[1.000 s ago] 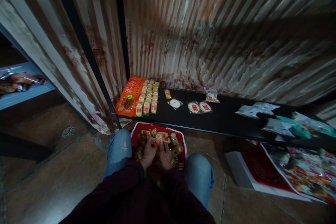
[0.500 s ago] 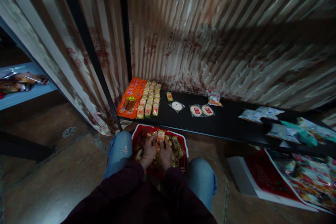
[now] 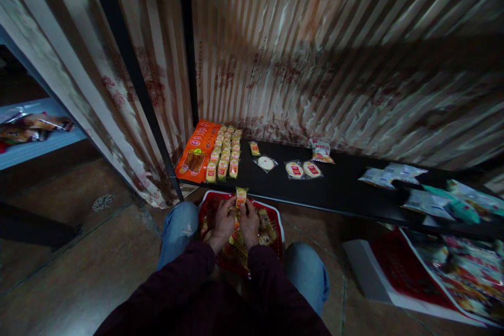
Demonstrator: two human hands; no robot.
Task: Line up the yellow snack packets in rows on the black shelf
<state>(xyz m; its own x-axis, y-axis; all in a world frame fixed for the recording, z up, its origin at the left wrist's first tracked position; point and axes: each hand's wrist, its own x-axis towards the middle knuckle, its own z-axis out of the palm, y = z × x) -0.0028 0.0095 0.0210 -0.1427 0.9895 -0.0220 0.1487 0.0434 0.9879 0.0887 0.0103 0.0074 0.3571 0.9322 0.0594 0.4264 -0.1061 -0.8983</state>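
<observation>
My left hand (image 3: 223, 220) and my right hand (image 3: 249, 221) are closed together on a stack of small yellow snack packets (image 3: 240, 198), held upright above a red basket (image 3: 277, 235) that sits on the floor between my knees. More packets of the same kind fill the basket. Just beyond it runs a low black shelf (image 3: 342, 184), where rows of the same yellow packets (image 3: 226, 155) lie at the left end beside orange sausage packs (image 3: 196, 150).
Round white cakes in clear wrap (image 3: 303, 169), a small red-and-white bag (image 3: 321, 150) and pale blue-green packs (image 3: 429, 191) lie further right on the shelf. A red-and-white box with colourful packets (image 3: 429, 273) sits on the floor at right. A black post (image 3: 134, 73) stands left.
Both hands have lifted out of the basket with the stack of yellow packets, raising it toward the shelf edge.
</observation>
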